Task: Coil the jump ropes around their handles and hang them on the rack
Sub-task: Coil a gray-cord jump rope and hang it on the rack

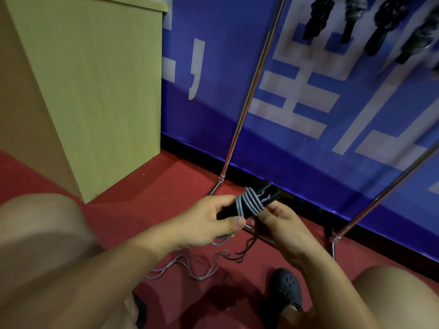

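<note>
Open red floor (171, 176) between the wooden cabinet (95, 91) on the left and the rack's left pole (249, 96), free down to the wall base. Right side is tighter: second pole (389, 188) slants across, coiled ropes (380, 22) hang far right. Near floor cluttered: loose rope strands (190, 269), dark shoe (286, 290).
</note>
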`<state>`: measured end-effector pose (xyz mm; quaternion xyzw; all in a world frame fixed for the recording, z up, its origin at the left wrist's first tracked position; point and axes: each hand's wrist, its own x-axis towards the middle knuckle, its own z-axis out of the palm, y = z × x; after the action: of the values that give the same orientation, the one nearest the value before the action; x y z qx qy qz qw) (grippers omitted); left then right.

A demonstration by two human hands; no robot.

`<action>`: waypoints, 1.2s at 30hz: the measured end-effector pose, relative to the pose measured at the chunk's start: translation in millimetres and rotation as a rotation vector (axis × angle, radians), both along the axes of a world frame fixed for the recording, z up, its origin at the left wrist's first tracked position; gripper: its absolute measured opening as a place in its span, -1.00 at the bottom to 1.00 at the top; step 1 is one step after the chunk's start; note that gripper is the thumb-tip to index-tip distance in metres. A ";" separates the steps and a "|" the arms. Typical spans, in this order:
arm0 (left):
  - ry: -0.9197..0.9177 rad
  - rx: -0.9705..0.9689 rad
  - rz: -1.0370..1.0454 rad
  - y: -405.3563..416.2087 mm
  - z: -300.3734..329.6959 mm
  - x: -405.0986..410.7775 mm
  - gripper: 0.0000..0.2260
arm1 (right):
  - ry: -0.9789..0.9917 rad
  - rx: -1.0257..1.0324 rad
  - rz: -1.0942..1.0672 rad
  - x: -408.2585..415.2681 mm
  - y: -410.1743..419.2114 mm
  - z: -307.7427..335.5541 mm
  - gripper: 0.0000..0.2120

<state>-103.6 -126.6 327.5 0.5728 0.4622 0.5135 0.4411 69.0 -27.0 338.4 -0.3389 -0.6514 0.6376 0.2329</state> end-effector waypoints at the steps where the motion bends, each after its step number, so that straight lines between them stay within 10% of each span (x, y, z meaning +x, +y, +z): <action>1: 0.006 0.007 0.018 0.2 0.2 0.3 -0.91 | -0.003 -0.020 -0.010 -0.3 -0.8 0.1 -0.85; 36: 0.641 -0.354 0.654 20.7 -21.6 -28.9 -0.81 | -0.379 0.524 0.145 9.3 -15.6 -2.2 -0.72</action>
<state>-132.5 -105.9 305.9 0.4431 0.8106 0.3364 0.1828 78.2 -42.6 336.2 -0.3328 -0.8475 0.3888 0.1409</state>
